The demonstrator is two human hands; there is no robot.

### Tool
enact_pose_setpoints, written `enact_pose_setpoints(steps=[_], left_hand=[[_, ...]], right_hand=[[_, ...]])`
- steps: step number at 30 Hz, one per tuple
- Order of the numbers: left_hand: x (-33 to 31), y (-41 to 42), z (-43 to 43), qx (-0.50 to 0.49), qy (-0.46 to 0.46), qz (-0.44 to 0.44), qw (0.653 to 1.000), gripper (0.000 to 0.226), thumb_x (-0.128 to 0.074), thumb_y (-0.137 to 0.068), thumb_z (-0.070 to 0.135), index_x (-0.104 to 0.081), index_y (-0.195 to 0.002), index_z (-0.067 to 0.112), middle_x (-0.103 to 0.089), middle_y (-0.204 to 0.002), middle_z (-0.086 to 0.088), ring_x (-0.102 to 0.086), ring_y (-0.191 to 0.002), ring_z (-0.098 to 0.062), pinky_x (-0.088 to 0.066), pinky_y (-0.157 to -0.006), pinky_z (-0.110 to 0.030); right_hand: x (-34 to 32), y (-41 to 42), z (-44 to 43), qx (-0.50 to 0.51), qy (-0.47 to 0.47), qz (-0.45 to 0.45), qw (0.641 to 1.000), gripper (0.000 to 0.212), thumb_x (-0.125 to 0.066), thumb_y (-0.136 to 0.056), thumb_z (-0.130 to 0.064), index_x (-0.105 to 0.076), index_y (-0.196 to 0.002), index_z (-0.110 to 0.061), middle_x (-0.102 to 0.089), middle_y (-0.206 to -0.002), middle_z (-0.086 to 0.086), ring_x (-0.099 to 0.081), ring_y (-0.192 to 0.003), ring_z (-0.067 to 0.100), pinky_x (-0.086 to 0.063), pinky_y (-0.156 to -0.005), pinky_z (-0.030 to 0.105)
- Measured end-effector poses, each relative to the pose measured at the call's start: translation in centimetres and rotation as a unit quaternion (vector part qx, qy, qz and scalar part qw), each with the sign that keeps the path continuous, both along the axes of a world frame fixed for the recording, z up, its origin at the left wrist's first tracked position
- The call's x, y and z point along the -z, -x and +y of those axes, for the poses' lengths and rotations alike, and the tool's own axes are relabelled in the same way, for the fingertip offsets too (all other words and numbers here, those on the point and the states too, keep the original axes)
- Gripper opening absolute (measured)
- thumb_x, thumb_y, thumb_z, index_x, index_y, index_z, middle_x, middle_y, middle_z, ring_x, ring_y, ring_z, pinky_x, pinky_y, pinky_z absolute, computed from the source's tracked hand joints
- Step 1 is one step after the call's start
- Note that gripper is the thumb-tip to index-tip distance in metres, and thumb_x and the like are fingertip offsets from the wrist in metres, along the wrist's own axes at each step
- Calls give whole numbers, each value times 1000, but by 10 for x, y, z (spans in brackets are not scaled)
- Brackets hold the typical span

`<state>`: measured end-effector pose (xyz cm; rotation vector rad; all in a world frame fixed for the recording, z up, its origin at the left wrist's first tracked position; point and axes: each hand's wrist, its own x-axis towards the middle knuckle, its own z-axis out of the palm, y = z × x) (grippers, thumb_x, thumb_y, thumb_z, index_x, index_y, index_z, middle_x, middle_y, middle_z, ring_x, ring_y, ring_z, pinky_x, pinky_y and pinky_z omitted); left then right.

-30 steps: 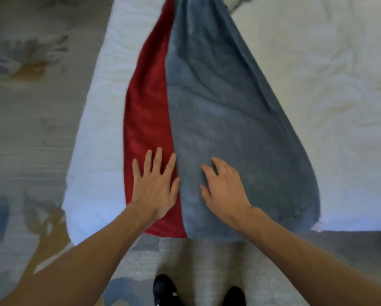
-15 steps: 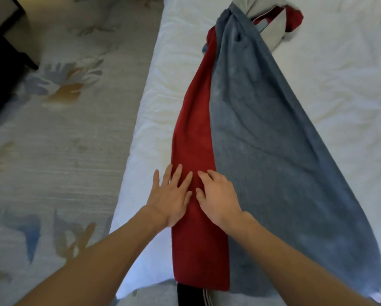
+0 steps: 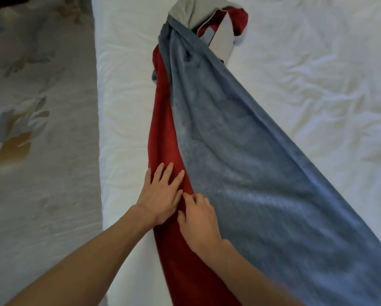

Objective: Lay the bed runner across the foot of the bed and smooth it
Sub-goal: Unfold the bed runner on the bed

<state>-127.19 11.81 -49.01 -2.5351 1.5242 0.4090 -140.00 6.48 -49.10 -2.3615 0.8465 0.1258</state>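
The bed runner (image 3: 240,151) lies lengthwise on the white bed (image 3: 317,85), a wide blue-grey panel beside a narrow red strip (image 3: 163,138). Its far end is bunched and twisted, showing pale grey lining (image 3: 222,34). My left hand (image 3: 161,195) rests flat on the red strip with fingers spread, at the strip's left edge. My right hand (image 3: 198,217) lies just right of it, fingers curled down onto the fabric where red meets blue. Neither hand lifts the cloth.
The bed's left edge (image 3: 99,151) runs top to bottom. Beyond it lies a pale carpet (image 3: 37,151) with a blue and orange leaf pattern. The white sheet on the right of the runner is wrinkled.
Both hands have slid forward along the runner and closer together, from flat on red and blue near its end onto the red strip. The view has moved up the bed.
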Motion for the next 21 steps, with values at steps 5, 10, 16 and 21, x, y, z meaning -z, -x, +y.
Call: enact_pose_setpoints(steps=[5,10,16,21], left_hand=[[-4,-41,-25,79,53,-3,995,51,-36,-95,35,-31,-144,23,-34,-146,-12,-25,-136,-31,-15,-113,-51],[6,-86,-44,196,83,7,977,43,-51,-90,27,-50,-131,16,-46,-137,-14,-39,-129,-33,-25,-109,-54],[13,-132,-41,313,130,34,940,42,-72,-73,19,-64,-114,12,-59,-119,-19,-57,-111,-36,-40,-99,-54],[14,-181,-39,420,141,44,895,40,-70,-75,23,-65,-112,11,-60,-117,-18,-56,-111,-34,-41,-101,-52]], right_hand=[[6,-31,3,49,5,-12,999,44,-44,-95,-33,-36,-137,-21,-44,-129,2,-41,-115,18,-34,-100,32],[8,-68,10,122,41,-2,992,42,-45,-95,-34,-37,-134,-21,-45,-126,2,-42,-112,16,-34,-101,32],[4,-118,44,245,76,50,965,33,-61,-84,-34,-58,-114,-20,-56,-118,5,-55,-100,20,-47,-89,33],[-1,-166,56,298,118,39,946,40,-79,-67,-37,-67,-100,-20,-64,-101,3,-62,-82,18,-52,-70,30]])
